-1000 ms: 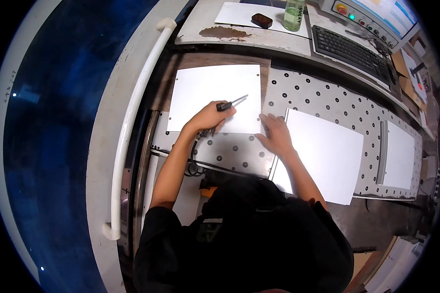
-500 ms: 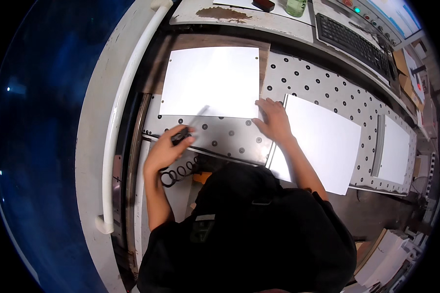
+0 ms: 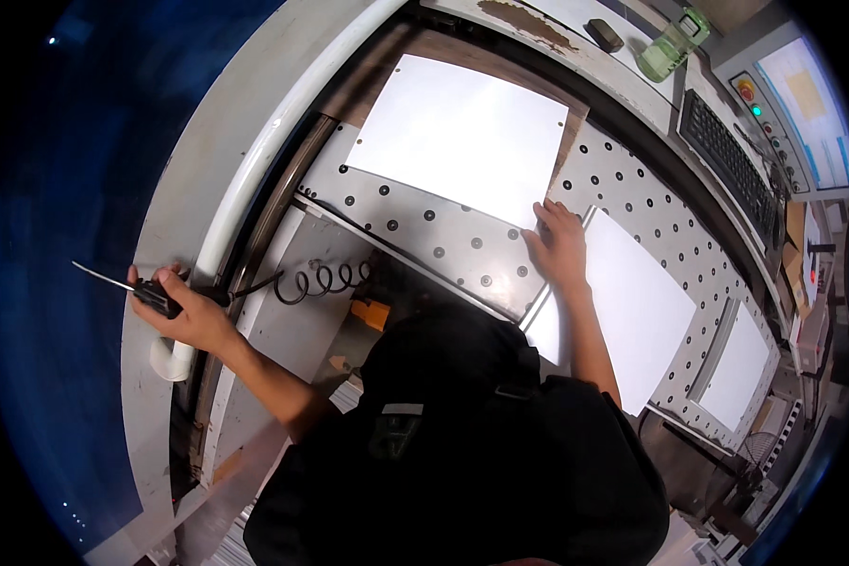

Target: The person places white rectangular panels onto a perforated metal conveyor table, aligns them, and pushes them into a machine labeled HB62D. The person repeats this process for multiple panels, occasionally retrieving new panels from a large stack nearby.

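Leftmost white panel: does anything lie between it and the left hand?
Yes. Seen from above, the brownish metal bar crosses the line between the left hand and the leftmost white panel. The white tubular rail runs by the hand; the coiled hose lies off that line, nearer the person.

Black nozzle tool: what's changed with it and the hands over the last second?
The left hand has carried the black nozzle tool from over the white panel leftward to beside the white rail; its nozzle now points left. The camera view has turned too. Nothing was visibly let go. The right hand stayed at the panel's near right corner.
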`<state>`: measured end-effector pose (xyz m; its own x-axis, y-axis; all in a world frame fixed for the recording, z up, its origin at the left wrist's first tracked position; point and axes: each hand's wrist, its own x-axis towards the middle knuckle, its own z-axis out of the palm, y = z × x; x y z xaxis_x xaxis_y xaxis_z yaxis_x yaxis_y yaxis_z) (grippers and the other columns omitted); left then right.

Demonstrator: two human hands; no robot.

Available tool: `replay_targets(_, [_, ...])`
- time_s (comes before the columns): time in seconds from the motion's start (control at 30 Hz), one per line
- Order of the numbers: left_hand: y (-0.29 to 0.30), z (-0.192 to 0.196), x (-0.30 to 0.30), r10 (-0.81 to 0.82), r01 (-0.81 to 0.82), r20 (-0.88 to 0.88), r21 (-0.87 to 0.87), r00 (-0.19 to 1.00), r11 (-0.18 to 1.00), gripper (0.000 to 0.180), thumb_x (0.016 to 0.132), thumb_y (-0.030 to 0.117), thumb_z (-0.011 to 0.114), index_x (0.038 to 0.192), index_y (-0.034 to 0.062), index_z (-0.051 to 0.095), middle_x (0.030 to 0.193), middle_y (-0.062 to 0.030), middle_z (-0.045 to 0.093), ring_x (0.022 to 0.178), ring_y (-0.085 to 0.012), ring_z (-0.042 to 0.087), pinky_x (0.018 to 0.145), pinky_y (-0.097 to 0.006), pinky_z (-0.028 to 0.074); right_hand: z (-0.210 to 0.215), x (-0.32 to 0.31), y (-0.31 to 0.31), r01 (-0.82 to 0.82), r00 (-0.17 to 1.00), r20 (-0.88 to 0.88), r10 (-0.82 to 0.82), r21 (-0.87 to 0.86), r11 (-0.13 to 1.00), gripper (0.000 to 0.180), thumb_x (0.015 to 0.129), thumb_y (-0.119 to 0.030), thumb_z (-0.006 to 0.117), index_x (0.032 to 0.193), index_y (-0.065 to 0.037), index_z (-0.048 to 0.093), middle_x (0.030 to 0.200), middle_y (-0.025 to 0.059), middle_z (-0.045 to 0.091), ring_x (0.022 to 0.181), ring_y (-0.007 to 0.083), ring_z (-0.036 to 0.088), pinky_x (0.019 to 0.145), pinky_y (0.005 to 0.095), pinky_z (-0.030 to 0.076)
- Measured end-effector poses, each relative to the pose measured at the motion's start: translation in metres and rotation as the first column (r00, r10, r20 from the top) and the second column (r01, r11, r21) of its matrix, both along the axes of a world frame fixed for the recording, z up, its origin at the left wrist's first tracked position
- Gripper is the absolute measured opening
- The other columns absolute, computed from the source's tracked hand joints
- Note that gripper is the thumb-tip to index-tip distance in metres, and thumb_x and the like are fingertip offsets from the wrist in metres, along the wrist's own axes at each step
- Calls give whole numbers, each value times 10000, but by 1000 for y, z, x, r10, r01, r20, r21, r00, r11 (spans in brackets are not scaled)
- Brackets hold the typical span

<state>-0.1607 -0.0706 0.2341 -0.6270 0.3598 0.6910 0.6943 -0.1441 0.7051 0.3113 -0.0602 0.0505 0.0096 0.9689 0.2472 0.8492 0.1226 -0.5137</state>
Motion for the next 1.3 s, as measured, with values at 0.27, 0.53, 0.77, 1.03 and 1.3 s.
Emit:
replay_targets(0.27, [-23, 4, 18, 331, -272, -381, 201, 864, 941, 631, 948, 198, 673, 1446, -19, 350, 1316, -193, 530, 1240, -277, 523, 1067, -410, 434, 3, -8, -13, 21, 999, 27, -19, -68, 997, 507, 810, -255, 791, 1264, -63, 676, 1381, 192, 598, 1318, 428, 494, 1145, 522, 327])
replay_targets(0.53, [73, -77, 122, -736, 648, -223, -358, 640, 672, 451, 927, 233, 685, 1305, 19, 566, 1317, -236, 547, 1248, -420, 499, 1079, -502, 380, 8, -20, -22, 181, 982, -50, -181, 3, 983, 616, 821, -296, 781, 1299, 37, 581, 1345, 306, 557, 1290, 471, 486, 1122, 518, 358])
replay_targets(0.77, [149, -233, 80, -655, 439, -103, -663, 749, 606, 807, 889, 354, 733, 1546, 88, 348, 1461, -258, 448, 1363, -432, 381, 1152, -553, 268, -26, -34, -10, 205, 979, 12, -205, 17, 979, 531, 872, -322, 709, 1257, 39, 649, 1401, 323, 511, 1315, 494, 458, 1111, 540, 362])
replay_targets(1.03, [141, -208, 79, -692, 590, 93, -610, 716, 529, 528, 872, 247, 763, 1342, 64, 606, 1335, -199, 591, 1274, -382, 499, 1094, -472, 377, -35, -21, -16, 240, 806, -523, -278, -141, 960, 435, 869, -264, 682, 1155, 63, 691, 1279, 307, 589, 1270, 442, 513, 1099, 518, 376])
replay_targets(1.3, [73, -207, 51, -725, 697, 239, -572, 646, 433, 408, 908, 147, 744, 1272, -3, 637, 1105, -150, 701, 895, -194, 668, 751, -307, 551, 27, -68, -98, 299, -174, -924, -340, -378, 876, 331, 937, -103, 662, 1238, 29, 621, 970, 37, 631, 862, 132, 647, 697, 246, 606])
